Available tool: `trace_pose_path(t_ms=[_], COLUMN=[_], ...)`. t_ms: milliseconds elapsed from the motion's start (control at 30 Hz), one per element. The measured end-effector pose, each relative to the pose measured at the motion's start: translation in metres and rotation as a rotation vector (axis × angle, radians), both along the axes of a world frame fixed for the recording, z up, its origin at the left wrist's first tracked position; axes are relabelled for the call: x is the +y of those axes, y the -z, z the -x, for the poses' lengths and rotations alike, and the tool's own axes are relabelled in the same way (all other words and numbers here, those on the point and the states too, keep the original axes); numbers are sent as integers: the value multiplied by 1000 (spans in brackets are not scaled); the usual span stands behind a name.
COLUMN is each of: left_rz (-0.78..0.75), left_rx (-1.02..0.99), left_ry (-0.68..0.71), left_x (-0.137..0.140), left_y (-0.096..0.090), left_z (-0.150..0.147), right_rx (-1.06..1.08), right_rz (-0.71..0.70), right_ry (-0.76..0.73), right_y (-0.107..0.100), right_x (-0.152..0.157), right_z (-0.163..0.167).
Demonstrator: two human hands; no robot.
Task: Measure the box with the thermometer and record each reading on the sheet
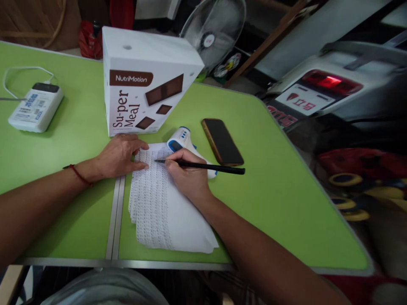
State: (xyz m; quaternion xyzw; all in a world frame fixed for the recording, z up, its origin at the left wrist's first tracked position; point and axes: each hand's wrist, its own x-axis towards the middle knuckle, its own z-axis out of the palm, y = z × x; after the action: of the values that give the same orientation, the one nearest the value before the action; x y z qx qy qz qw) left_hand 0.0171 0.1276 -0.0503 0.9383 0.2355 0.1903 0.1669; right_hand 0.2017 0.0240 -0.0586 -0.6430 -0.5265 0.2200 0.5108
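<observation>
My right hand point(190, 173) grips a black pen point(213, 166), its tip touching the written part of a stack of paper point(187, 220). Rows of small handwriting cover the left half of the top sheet, and the right half is blank. At the upper left of the sheets lies my left hand point(122, 156), thumb and fingers apart, resting on the paper's edge and the table. Just behind the right hand is a white and blue handheld infrared thermometer point(181, 140), partly hidden by that hand. The white NutriMotion box point(133, 101) stands upright right behind my left hand.
A dark phone point(223, 142) in a brown case lies on the green table point(270, 212), right of the thermometer. At the left sits a white device point(38, 108) with a cable. Beyond the table are a fan point(219, 29) and a scooter's rear point(337, 80).
</observation>
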Motion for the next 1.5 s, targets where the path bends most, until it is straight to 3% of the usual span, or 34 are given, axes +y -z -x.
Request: trace_pose_path(t_ms=[1500], left_rz=[3], left_rx=[-13], left_ry=[-2], left_x=[1], left_y=[0], left_z=[-1], right_rx=[-13], right_rz=[2], right_ry=[-89], right_y=[-1], right_x=[-2], right_z=[1])
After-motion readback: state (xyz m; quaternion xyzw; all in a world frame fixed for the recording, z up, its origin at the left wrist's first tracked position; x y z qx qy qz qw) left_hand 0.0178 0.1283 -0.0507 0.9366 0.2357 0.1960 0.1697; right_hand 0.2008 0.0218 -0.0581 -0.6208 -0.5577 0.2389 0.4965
